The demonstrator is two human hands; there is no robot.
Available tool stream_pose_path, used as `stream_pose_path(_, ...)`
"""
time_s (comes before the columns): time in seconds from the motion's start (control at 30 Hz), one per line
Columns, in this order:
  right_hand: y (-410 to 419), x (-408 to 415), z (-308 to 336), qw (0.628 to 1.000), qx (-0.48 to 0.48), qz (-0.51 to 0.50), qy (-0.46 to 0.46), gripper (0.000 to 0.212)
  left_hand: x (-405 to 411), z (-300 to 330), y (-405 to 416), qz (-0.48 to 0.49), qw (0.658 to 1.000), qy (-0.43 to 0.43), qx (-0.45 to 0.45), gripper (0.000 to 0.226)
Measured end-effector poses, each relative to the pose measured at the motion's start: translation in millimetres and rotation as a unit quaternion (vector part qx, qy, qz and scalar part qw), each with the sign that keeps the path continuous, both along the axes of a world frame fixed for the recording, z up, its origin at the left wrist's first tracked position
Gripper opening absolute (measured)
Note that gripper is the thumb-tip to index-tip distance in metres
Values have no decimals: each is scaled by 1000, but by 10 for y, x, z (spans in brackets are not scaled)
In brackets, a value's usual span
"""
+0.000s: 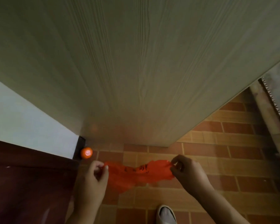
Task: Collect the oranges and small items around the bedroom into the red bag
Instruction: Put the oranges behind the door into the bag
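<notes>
Both forearms are bare, with no sleeve showing up to the frame's lower edge, and the left hand [94, 178] and right hand [187, 171] wear no rings or watch. Nails are short (one fingertip catches the light). One foot wears a white slip-on shoe [166, 215] with a darker rim.

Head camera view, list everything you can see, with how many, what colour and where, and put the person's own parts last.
orange: one, orange, on the floor in the corner by the wall
red bag: one, red, stretched between both hands above the floor
wooden panel: one, pale grey wood grain, upright, filling the upper frame
wall: one, white, left
dark red surface: one, maroon, lower left
tiled floor: brown and orange tiles, lower right
shoe: one, white, bottom edge
left hand: pinching the bag's left end
right hand: pinching the bag's right end
</notes>
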State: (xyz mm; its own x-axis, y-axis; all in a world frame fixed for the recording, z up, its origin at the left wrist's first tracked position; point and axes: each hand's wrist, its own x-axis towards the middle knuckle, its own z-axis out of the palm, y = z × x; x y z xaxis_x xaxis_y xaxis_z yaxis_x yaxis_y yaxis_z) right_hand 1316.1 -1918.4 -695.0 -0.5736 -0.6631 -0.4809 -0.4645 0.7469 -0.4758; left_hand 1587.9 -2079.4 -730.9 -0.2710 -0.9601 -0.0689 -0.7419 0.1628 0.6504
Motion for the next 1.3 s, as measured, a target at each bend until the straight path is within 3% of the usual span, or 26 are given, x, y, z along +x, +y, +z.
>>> stream_pose_path(0.27,-305,-73,-1146,964,-122,210,111,13,-374,-1008,-149,-114,989,35,-86,16)
stream_pose_path(0.53,-523,128,-2139,904,-210,319,194,13,-566,-1848,-168,-279,958,-2,-74,24)
stream_pose_path(0.67,-321,360,-2501,884,-181,395,173,32,-504,-2215,-153,-312,949,-34,-15,36)
stream_pose_path(0.8,-62,583,-2785,883,-113,442,110,68,-532,-2452,-23,-348,930,-112,33,57)
stream_pose_path(0.93,104,811,-2983,874,-76,473,84,93,-481,-2494,-27,-365,914,-172,32,65)
stream_pose_path(1.07,131,984,-3242,853,-50,511,95,86,-313,-2466,-216,-331,930,-158,29,61)
stream_pose_path(1.2,86,964,-3521,845,-38,523,106,70,-196,-2488,-288,-332,926,-172,50,61)
stream_pose_path(1.3,-5,827,-3623,841,5,523,136,72,-196,-2496,-277,-341,919,-192,56,62)
